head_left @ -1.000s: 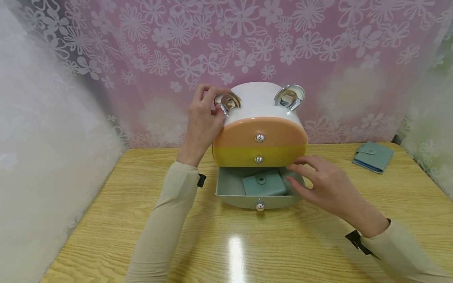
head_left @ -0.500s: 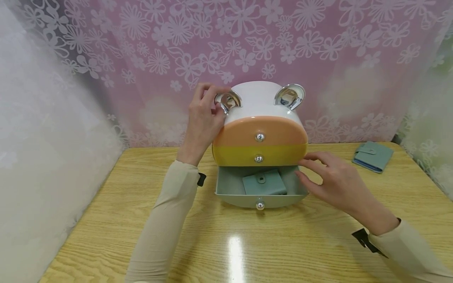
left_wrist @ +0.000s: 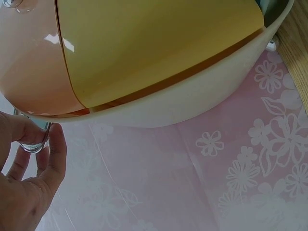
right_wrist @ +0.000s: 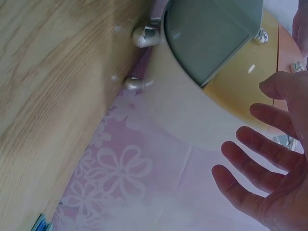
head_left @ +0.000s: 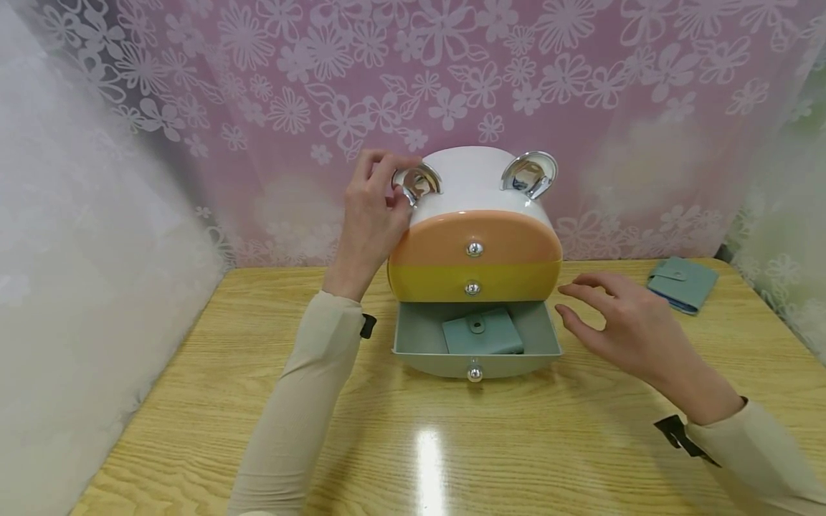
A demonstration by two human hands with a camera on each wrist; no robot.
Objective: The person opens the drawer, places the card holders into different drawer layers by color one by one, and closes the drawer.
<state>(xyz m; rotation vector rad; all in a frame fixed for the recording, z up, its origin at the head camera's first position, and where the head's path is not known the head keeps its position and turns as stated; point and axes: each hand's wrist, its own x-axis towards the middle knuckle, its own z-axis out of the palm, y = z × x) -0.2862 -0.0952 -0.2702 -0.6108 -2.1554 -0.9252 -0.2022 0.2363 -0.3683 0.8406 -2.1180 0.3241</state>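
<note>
A small white drawer box [head_left: 467, 172] with two silver ears stands at the middle of the table's back. Its orange drawer [head_left: 439, 240] and yellow drawer [head_left: 429, 282] are closed, while the grey-green bottom drawer [head_left: 413, 364] is pulled out. In that drawer lies a green card wallet [head_left: 484, 333] with a snap strap. My left hand [head_left: 374, 218] pinches the left silver ear [left_wrist: 33, 144] between thumb and fingers. My right hand [head_left: 629, 330] hovers right of the drawer box, its fingers apart and holding nothing; the right wrist view shows the spread fingers [right_wrist: 264, 154].
A second green wallet [head_left: 685, 283] with a blue edge lies at the table's back right. Behind the wooden table [head_left: 310, 423] hangs a pink flowered curtain [head_left: 387, 86]. Silver feet [right_wrist: 134, 83] hold up the drawer box.
My right hand has drawn back to the right, from over the open drawer's right edge to beside the drawer box. The left hand keeps its hold on the ear; the wallet stays in the drawer.
</note>
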